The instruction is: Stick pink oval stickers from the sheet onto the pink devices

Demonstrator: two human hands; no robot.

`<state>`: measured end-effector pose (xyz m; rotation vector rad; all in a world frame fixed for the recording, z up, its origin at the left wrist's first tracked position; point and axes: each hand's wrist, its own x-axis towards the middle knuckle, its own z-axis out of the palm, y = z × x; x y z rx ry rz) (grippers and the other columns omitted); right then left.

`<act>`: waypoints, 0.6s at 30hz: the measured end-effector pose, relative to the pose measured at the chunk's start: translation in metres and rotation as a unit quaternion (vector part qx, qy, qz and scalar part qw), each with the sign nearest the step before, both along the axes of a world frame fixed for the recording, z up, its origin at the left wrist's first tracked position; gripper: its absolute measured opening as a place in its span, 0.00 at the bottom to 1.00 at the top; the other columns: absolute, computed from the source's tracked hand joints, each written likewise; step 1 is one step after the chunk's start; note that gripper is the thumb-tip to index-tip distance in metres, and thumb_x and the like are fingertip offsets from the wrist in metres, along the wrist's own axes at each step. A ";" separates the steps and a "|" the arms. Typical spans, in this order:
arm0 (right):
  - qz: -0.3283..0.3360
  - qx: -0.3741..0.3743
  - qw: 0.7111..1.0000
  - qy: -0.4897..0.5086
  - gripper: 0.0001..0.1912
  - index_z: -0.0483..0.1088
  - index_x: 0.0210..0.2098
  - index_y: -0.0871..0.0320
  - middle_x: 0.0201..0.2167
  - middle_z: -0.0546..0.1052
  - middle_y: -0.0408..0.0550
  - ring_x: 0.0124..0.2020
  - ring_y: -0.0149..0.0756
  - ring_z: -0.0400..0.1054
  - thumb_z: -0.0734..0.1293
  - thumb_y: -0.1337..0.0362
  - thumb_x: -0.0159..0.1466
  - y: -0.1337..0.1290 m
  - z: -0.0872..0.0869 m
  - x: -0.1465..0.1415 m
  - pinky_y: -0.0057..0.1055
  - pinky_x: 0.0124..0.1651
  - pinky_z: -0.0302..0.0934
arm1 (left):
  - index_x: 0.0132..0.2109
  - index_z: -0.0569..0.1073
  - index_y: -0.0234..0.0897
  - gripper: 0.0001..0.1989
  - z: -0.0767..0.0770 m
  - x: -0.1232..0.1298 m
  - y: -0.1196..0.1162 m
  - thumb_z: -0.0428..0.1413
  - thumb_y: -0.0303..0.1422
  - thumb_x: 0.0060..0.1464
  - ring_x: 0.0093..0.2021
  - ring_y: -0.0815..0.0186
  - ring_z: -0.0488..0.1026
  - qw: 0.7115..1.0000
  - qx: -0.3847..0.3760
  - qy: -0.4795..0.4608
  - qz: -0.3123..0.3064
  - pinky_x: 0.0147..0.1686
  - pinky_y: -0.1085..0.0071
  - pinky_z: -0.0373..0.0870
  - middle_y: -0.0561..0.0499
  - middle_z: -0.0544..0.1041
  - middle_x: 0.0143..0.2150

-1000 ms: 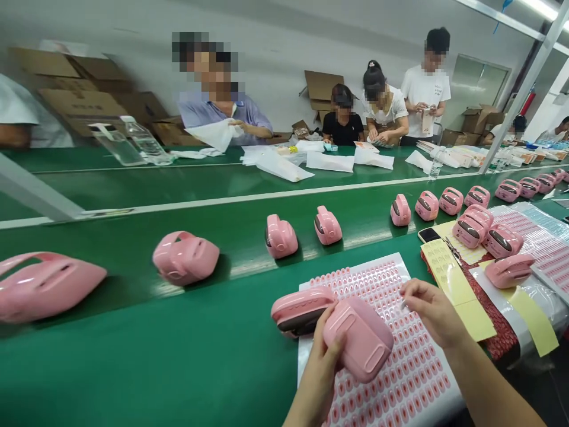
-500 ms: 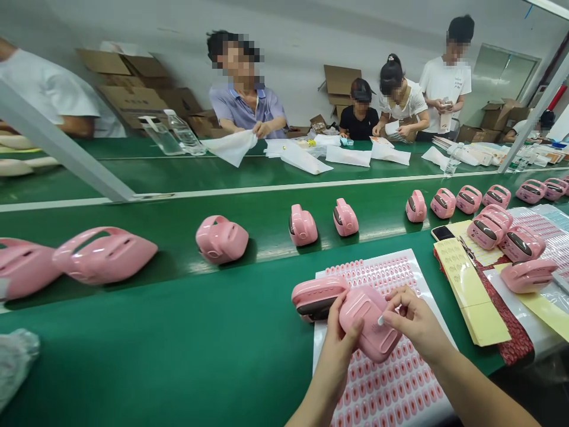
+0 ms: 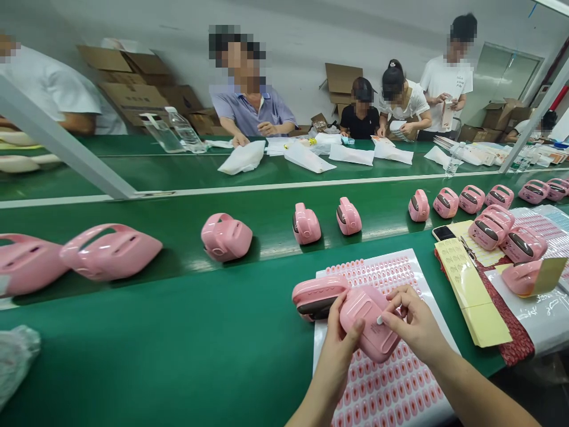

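Observation:
My left hand grips a pink plastic device by its side, thumb across the flat face, which has two raised bars and small printed text. My right hand is at the device's right side, thumb and fingers drawn together. A tiny white oval spot shows at the right thumb tip against that face; whether it is a separate piece cannot be told. A second pink device with a dark front panel lies just left, touching or nearly touching the held one. Beneath is a white sheet bearing rows of pink oval stickers.
Several pink handled devices stand in a row along the green belt. To the right lie yellow label sheets, a phone and more devices. A clear plastic bag is at lower left. Several people sit or stand across the line.
My hands and the held device have barely moved. The belt's devices have shifted slightly right in view. A yellow sheet at the right now stands up against a device. Across, a worker has lowered a white pouch.

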<state>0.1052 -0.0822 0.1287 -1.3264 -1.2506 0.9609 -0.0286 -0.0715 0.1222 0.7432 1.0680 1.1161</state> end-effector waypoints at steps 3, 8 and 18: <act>-0.019 0.047 0.996 -0.070 0.05 0.67 0.25 0.56 0.34 0.65 0.48 0.38 0.39 0.63 0.65 0.62 0.55 -0.005 -0.001 -0.005 0.35 0.39 0.61 | 0.56 0.59 0.40 0.41 0.000 -0.001 0.000 0.61 0.51 0.36 0.55 0.49 0.62 1.000 -0.006 0.000 -0.002 0.42 0.65 0.68 0.42 0.61 0.59; -0.045 0.213 0.960 -0.178 0.02 0.68 0.29 0.55 0.37 0.65 0.51 0.42 0.40 0.62 0.64 0.67 0.58 -0.017 0.002 -0.005 0.39 0.44 0.60 | 0.57 0.60 0.41 0.39 -0.005 -0.002 -0.002 0.61 0.49 0.38 0.58 0.49 0.58 1.000 -0.006 -0.011 0.015 0.51 0.61 0.63 0.43 0.60 0.61; 0.052 0.018 0.951 -0.306 0.24 0.58 0.52 0.63 0.48 0.63 0.58 0.43 0.37 0.67 0.57 0.79 0.56 0.129 -0.047 -0.001 0.36 0.47 0.61 | 0.57 0.64 0.40 0.28 -0.055 -0.060 -0.029 0.53 0.45 0.51 0.56 0.49 0.63 0.942 -0.087 -0.319 -0.062 0.54 0.50 0.59 0.44 0.76 0.46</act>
